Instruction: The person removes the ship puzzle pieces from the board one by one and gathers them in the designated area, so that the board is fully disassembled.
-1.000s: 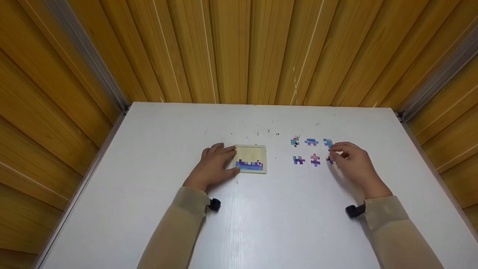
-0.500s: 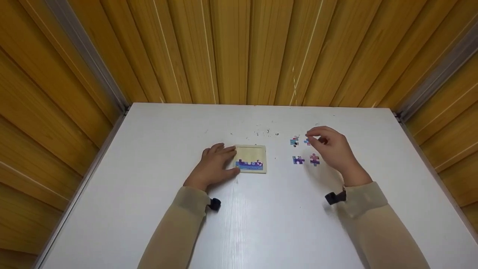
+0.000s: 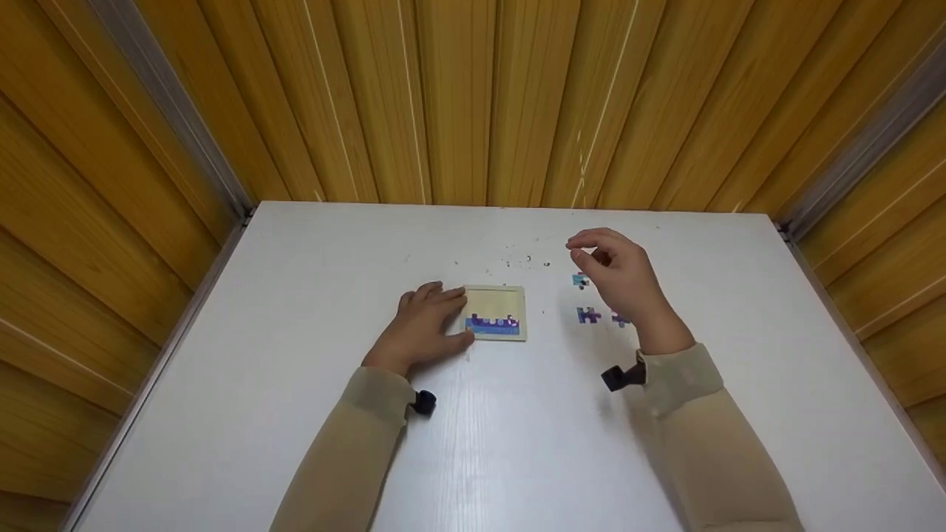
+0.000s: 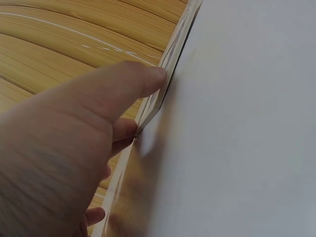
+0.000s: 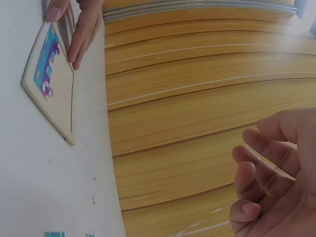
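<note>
1. Head view: The left hand (image 3: 421, 329) is at the left side of a small square tray (image 3: 494, 301), with its thumb and fingers spread and touching the edge. A blue and purple puzzle strip (image 3: 493, 326) lies along the near side inside the tray. The right hand (image 3: 619, 273) is bent over the loose puzzle pieces (image 3: 588, 315), which are to the right of the tray. Its thumb and first finger come close together. The white table (image 3: 310, 295) is under everything, and a yellow wooden wall (image 3: 458, 103) is behind.
2. Left wrist view: The left thumb (image 4: 143, 79) presses on the tray's edge. More fingers touch it farther along.
3. Right wrist view: The right fingers are loosely bent, and I see nothing held in them.
</note>
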`<action>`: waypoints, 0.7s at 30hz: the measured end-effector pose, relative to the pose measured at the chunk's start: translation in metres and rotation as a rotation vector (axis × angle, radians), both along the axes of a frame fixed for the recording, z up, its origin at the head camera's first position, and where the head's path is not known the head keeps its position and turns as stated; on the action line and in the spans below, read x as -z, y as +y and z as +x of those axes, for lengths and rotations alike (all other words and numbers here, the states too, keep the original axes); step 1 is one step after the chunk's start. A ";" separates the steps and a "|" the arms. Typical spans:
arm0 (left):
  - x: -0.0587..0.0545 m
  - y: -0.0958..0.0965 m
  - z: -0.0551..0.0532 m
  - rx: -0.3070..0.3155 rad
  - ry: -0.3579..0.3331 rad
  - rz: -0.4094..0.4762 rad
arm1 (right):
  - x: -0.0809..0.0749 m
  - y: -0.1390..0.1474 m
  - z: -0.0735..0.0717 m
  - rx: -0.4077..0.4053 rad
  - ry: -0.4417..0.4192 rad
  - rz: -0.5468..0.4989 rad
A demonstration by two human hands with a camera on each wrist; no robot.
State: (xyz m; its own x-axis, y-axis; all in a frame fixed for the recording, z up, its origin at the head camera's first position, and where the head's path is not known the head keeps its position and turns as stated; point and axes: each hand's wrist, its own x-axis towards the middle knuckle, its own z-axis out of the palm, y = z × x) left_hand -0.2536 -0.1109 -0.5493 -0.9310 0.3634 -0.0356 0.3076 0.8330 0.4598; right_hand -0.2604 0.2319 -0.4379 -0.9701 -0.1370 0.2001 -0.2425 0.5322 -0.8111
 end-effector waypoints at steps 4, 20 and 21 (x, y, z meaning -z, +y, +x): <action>-0.002 0.001 0.000 -0.011 -0.011 0.004 | -0.006 -0.014 0.000 -0.010 0.027 -0.067; -0.001 0.002 -0.001 -0.009 0.001 -0.005 | -0.001 -0.057 0.007 -0.093 0.006 -0.208; -0.001 0.001 -0.001 -0.007 0.007 -0.007 | 0.001 -0.059 0.006 -0.096 -0.005 -0.205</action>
State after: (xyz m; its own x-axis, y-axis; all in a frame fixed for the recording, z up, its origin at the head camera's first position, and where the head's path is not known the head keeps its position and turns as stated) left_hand -0.2543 -0.1100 -0.5486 -0.9338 0.3565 -0.0320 0.3047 0.8386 0.4516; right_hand -0.2545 0.1724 -0.4392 -0.9556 -0.1860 0.2286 -0.2801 0.3311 -0.9011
